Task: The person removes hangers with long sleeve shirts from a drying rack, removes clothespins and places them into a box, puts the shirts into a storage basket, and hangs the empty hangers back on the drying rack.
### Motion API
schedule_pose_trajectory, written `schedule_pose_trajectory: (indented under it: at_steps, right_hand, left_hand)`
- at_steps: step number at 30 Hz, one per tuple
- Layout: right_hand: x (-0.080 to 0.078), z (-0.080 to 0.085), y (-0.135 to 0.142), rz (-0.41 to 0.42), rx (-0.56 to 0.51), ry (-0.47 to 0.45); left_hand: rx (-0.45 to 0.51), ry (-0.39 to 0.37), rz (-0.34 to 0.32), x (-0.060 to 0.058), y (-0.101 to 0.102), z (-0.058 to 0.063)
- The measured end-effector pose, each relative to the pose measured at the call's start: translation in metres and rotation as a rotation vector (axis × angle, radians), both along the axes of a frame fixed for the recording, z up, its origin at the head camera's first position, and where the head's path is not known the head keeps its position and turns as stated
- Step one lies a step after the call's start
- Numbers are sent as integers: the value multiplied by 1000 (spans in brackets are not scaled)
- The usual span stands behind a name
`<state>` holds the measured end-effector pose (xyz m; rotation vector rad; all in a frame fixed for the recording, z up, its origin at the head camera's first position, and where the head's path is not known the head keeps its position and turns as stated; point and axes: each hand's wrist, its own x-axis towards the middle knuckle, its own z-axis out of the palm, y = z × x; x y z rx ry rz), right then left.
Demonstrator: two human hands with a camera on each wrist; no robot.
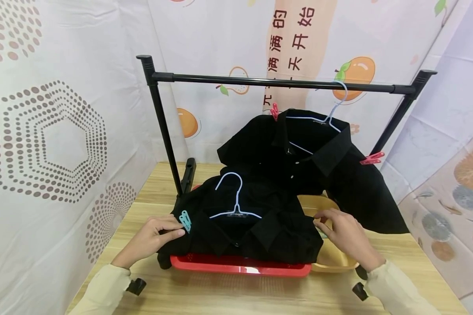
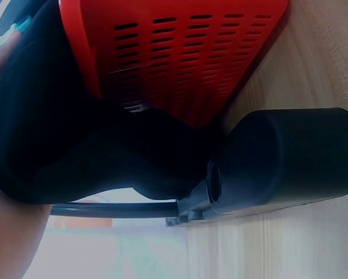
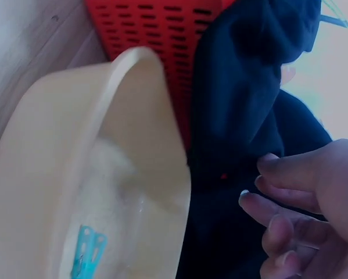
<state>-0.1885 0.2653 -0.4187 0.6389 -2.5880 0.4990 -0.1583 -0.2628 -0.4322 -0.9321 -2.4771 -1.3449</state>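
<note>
A black shirt (image 1: pixel 228 236) with a pale blue hanger (image 1: pixel 236 205) in its collar lies over a red basket (image 1: pixel 240 266). A teal clothespin (image 1: pixel 185 221) sits on its left shoulder. Beside that clothespin, my left hand (image 1: pixel 155 234) pinches the sleeve cloth between thumb and fingers. My right hand (image 1: pixel 340 229) hovers at the other sleeve's end, above a yellow basin (image 1: pixel 332 258), its fingers loosely bent with nothing between them. Inside the basin another teal clothespin (image 3: pixel 89 253) shows in the right wrist view.
Behind, a black rack (image 1: pixel 236 80) spans the table. From its bar hangs a second black shirt (image 1: pixel 362 183) on a pale blue hanger (image 1: pixel 340 94), with pink clothespins (image 1: pixel 372 158) at both shoulders. The rack's feet (image 1: pixel 135 286) stick out at the front. Patterned curtains close off the sides.
</note>
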Motion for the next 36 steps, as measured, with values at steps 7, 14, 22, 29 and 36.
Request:
schedule_pose_trajectory:
  at_steps: [7,14,22,29,36]
  right_hand:
    - [7,11,-12,19,-38,71]
    - [16,25,-28,73,-90,89]
    - [18,32,-47,138,-93,127]
    - [19,36,-67,193,-113,116]
    - [20,36,-84,233,-117,120]
  left_hand:
    - [-8,4,10,0,-1,-1]
    - [-5,2,5,1,0,-1]
    - [-11,-16,21,-1,-1,-4]
    - [-15,23,4,-2,0,-6]
    - [-2,30,-12,-2,0,-3]
